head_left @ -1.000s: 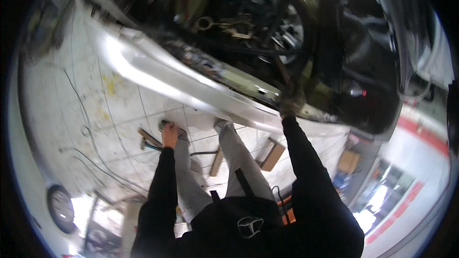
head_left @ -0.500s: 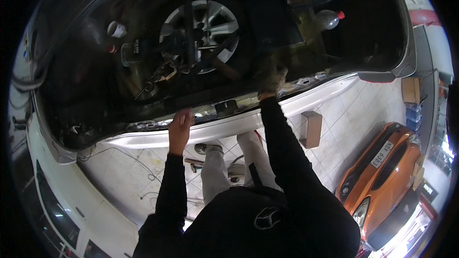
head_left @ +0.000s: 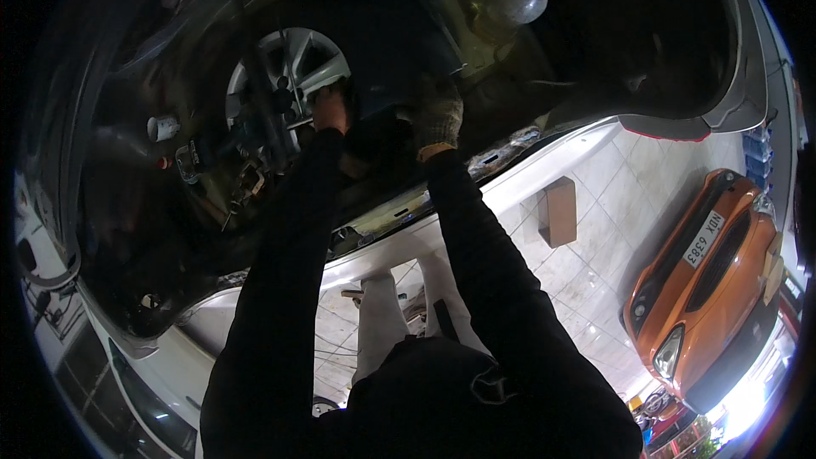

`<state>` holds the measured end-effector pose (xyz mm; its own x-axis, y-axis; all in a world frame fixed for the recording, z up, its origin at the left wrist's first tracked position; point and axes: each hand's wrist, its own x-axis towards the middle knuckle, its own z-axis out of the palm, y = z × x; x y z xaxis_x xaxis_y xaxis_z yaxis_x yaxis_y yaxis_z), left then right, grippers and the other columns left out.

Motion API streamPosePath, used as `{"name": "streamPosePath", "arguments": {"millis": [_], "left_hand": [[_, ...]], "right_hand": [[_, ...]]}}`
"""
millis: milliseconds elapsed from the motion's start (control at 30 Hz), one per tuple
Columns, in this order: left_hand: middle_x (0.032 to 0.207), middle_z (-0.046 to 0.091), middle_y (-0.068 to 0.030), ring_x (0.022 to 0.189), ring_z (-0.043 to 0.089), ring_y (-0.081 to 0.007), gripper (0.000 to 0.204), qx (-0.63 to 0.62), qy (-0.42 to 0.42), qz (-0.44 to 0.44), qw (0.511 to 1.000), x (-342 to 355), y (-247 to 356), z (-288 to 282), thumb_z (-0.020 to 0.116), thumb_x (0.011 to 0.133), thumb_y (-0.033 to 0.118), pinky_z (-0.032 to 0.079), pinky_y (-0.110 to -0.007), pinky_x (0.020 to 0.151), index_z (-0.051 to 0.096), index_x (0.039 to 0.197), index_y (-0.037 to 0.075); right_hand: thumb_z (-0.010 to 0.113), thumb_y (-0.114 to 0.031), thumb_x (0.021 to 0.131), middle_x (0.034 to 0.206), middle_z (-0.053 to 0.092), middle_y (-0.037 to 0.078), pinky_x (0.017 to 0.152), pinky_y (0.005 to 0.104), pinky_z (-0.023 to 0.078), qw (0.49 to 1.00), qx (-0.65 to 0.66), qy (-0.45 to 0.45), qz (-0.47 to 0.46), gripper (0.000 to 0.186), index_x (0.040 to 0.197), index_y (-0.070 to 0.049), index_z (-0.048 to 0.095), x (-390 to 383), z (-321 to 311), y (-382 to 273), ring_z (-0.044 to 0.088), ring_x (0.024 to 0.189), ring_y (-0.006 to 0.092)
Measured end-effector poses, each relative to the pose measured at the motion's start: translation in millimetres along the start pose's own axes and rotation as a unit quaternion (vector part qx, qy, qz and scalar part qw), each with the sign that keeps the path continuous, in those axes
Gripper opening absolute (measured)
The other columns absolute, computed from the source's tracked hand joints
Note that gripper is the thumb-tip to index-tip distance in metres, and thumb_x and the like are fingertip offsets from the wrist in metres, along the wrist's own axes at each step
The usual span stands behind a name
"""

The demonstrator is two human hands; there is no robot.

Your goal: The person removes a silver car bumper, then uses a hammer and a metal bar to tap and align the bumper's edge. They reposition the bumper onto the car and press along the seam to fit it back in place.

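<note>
Inside the open boot of a car, both my hands reach to a flat black panel (head_left: 387, 42). My bare left hand (head_left: 331, 110) has its fingers curled at the panel's near left side, close to a silver-spoked wheel (head_left: 331, 64). My right hand (head_left: 440, 115), in a knitted work glove, is closed at the near right edge. Shadow hides most of the fingertips. Left of the wheel lie a dark cordless power tool (head_left: 191, 161) and some metal hardware (head_left: 248, 183), their details hard to make out.
A clear bottle with a red cap (head_left: 518, 0) lies at the boot's right, a white cup (head_left: 163, 127) at its left. The pale bumper (head_left: 561, 157) runs between me and the boot. Behind on the tiled floor are a brown box (head_left: 558, 212) and an orange car (head_left: 693, 280).
My left hand has gone from the boot's sill up and inward to the black panel. My right hand has moved farther in, onto the panel's near edge. The whole view has shifted.
</note>
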<state>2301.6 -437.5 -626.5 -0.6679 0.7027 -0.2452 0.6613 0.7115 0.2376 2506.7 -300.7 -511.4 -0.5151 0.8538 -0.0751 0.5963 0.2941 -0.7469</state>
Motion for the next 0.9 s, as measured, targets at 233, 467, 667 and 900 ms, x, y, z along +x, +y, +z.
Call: {"name": "streamPosePath", "arguments": {"millis": [233,467,667,900], "left_hand": [[0.130,0.063,-0.0230,0.117,0.060,-0.0460,0.042,-0.121,0.009,0.054,0.991,-32,58,16,0.061,0.098,0.027,0.051,-0.054,0.099,0.061,0.135,0.007],[0.136,0.062,-0.0231,0.119,0.062,-0.0430,0.046,-0.101,0.015,0.140,0.985,13,27,42,0.062,0.098,0.033,0.051,-0.051,0.102,0.061,0.137,0.008],[0.128,0.066,-0.0224,0.114,0.065,-0.0411,0.039,-0.003,-0.198,0.183,0.963,-71,80,-36,0.060,0.100,0.030,0.054,-0.051,0.097,0.064,0.131,0.008],[0.105,0.068,-0.0207,0.085,0.069,-0.0418,0.027,-0.041,0.096,0.148,0.983,-132,102,-57,0.063,0.098,0.026,0.057,-0.053,0.074,0.065,0.114,0.004]], "right_hand": [[0.078,-0.027,0.086,0.108,0.068,0.018,0.081,0.0443,0.060,0.995,0.033,0.094,-0.008,0.043,0.119,-0.001,0.064,-1,-41,-19,0.070,0.098,0.0323],[0.075,-0.033,0.091,0.101,0.067,0.021,0.081,0.0485,0.055,0.903,0.414,0.049,0.109,0.037,0.113,-0.004,0.066,-2,-7,-78,0.068,0.097,0.0357],[0.071,-0.030,0.094,0.093,0.072,0.021,0.075,0.0454,0.058,0.904,0.331,0.020,0.272,0.033,0.105,0.001,0.066,12,-15,-57,0.074,0.089,0.0367],[0.069,-0.035,0.094,0.101,0.074,0.023,0.084,0.0467,0.058,0.977,0.196,0.052,0.068,0.038,0.111,0.000,0.070,6,14,-42,0.073,0.096,0.0385]]}}
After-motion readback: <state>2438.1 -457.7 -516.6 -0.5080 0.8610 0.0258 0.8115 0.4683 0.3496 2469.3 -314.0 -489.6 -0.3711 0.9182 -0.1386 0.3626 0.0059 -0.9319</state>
